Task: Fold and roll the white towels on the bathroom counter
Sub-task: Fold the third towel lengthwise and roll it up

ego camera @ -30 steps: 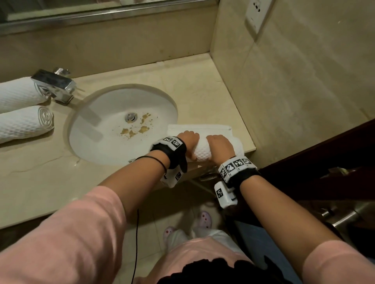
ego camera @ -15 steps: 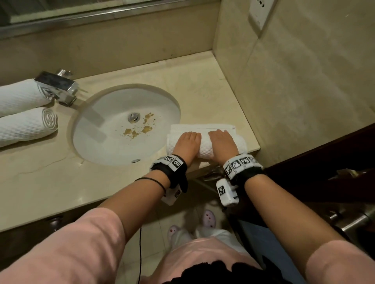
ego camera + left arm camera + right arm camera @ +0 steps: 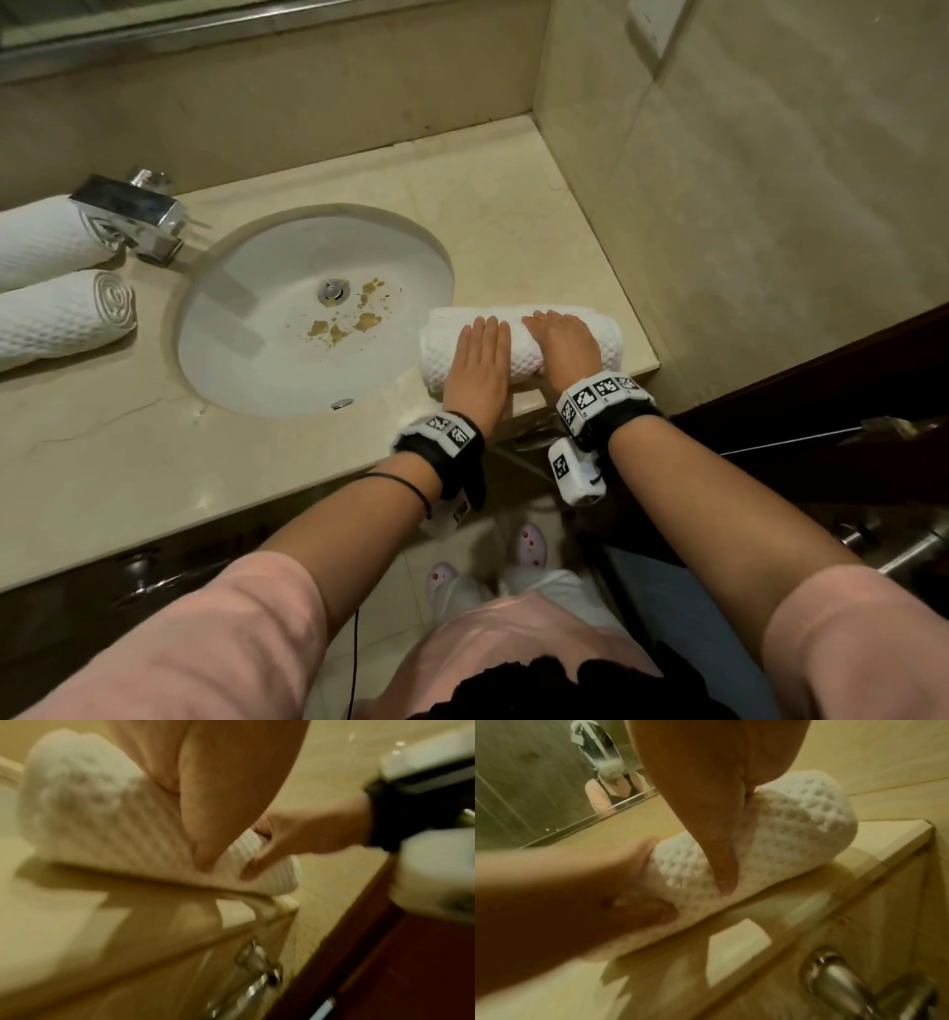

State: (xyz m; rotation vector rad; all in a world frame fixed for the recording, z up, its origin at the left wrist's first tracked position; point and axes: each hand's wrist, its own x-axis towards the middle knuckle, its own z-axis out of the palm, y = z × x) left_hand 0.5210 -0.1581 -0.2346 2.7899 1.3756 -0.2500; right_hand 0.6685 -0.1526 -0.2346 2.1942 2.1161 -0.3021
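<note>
Both palms flat on the roll at the counter's front right corner.
Left hand (image 3: 475, 365) and right hand (image 3: 565, 342) press side by side, fingers straight, on the waffle-weave white towel (image 3: 608, 344), a fat cylinder on the beige marble counter (image 3: 513, 205). Round white sink (image 3: 246, 329) holds brown crumbs (image 3: 354, 321).

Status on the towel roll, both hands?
Left hand and right hand flat on the towel, nearly fully rolled. Sits near counter front edge. Nothing blocking.
</note>
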